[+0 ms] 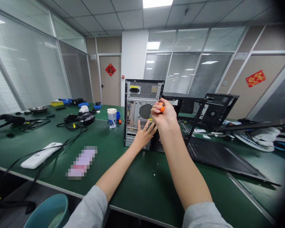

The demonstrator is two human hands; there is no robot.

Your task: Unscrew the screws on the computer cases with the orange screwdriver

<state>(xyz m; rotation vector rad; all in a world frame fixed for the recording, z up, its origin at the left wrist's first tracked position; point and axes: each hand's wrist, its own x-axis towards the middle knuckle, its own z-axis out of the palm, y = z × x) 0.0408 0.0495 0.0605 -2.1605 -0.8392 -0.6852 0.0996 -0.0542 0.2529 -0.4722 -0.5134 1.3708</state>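
We see a long green desk (137, 186) in an office whose glass partition walls (190, 69) have blinds (26, 69) drawn shut. A white pillar (134, 63) stands beside a brown door (110, 85) bearing a red diamond sign (110, 69). The ceiling tiles (104, 15) hold a lit panel (157, 3). A teal bin (49, 212) sits below the desk edge.

Bare left hand (142, 136) and right hand (163, 118), light grey sleeves (92, 205).

The left hand (143, 134) lies flat against the computer case's (142, 110) rear panel. The right hand (162, 115) grips an orange-handled tool (161, 106) there, above the green worktop (133, 177).
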